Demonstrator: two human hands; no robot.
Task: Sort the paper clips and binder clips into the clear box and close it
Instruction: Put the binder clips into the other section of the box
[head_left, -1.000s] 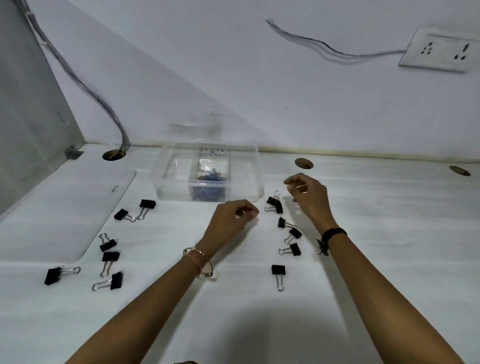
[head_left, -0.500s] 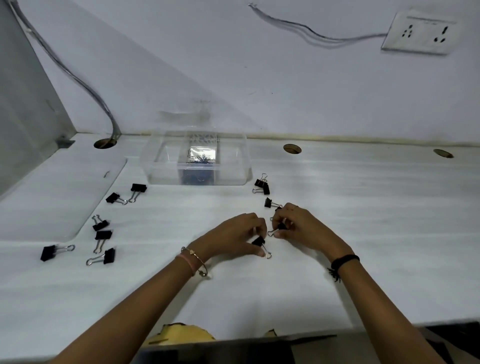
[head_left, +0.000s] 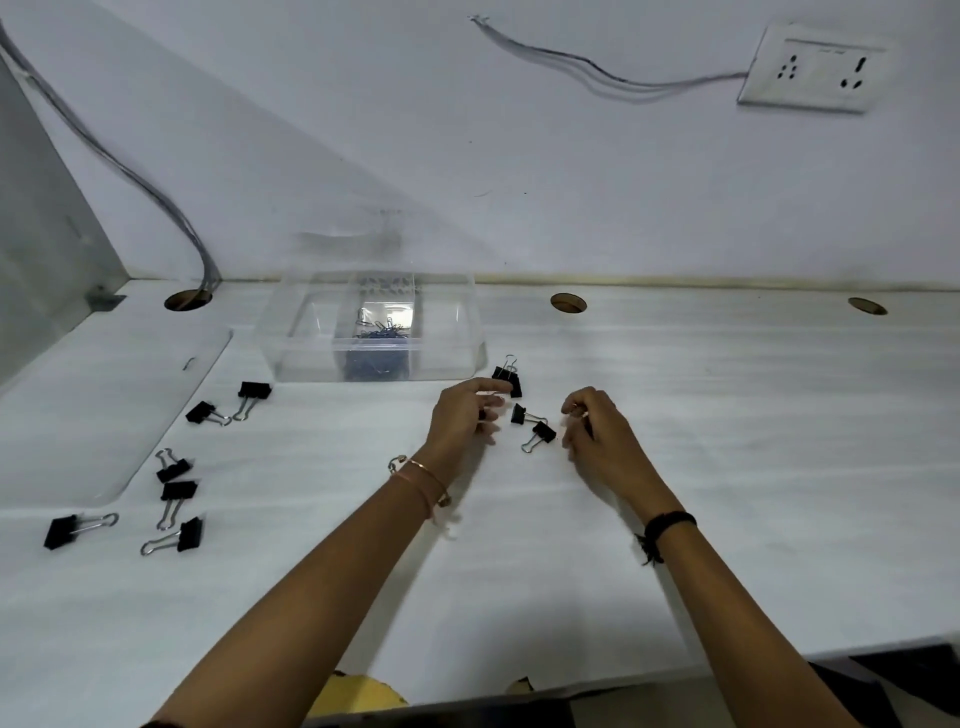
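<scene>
The clear box stands open at the back of the white table, with blue paper clips in its middle compartment. My left hand hovers just in front of the box's right corner. Its fingers curl round a black binder clip, of which only a dark bit shows, and its index finger reaches toward two binder clips. My right hand is curled a little to the right, with a glint of metal from a binder clip between its fingertips. Two more binder clips lie between my hands.
The box's clear lid lies flat at the left. Several black binder clips are scattered along the lid's right and front edge. Round cable holes open in the table near the wall. The table's front edge runs below my forearms.
Both hands picked binder clips up off the table near me, then moved away from me toward the box's right corner. Fewer clips lie on the right side.
</scene>
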